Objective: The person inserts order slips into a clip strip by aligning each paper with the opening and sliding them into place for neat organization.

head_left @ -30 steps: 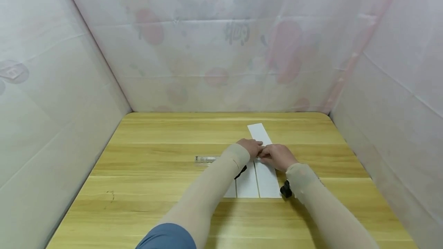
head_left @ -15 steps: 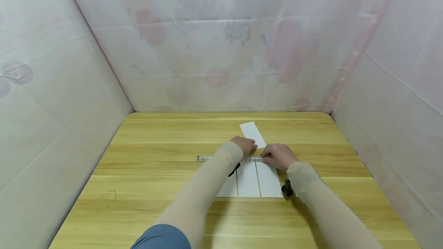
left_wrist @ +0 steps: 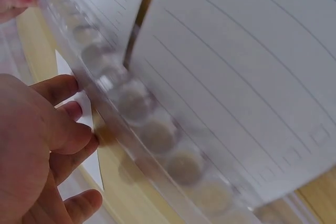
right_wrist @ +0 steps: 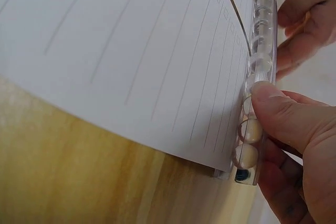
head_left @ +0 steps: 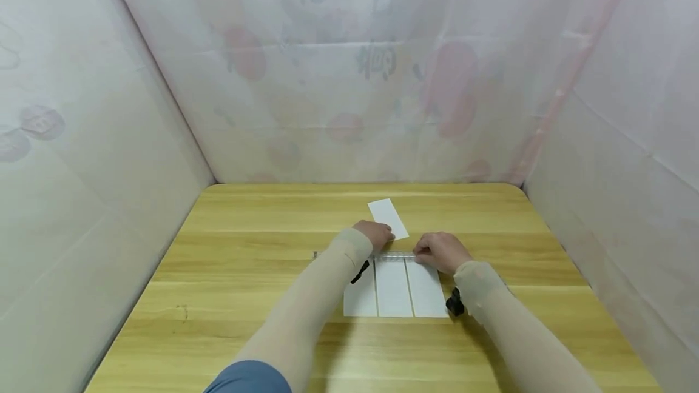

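Three white ruled paper panels (head_left: 394, 290) lie side by side, with narrow gaps between them. Along their far edge runs a clear plastic binding spine (head_left: 397, 256) with round rings, also visible in the left wrist view as a spine (left_wrist: 157, 135). My right hand (head_left: 441, 250) pinches its right end, thumb (right_wrist: 273, 98) on top and fingers beneath. My left hand (head_left: 374, 234) is just beyond the spine, fingers loosely bent, at the near part of a separate white paper slip (head_left: 386, 214). Whether its fingertips touch the spine is unclear.
The wooden table (head_left: 246, 296) extends around the papers on every side. Pale printed fabric walls (head_left: 349, 90) enclose it at the back, left and right. My left forearm (head_left: 295, 314) covers part of the spine's left half.
My left hand has moved left, and the white slip has shifted left too, away from the right hand. More of the spine and panels shows. My right hand stays at the spine's right end.
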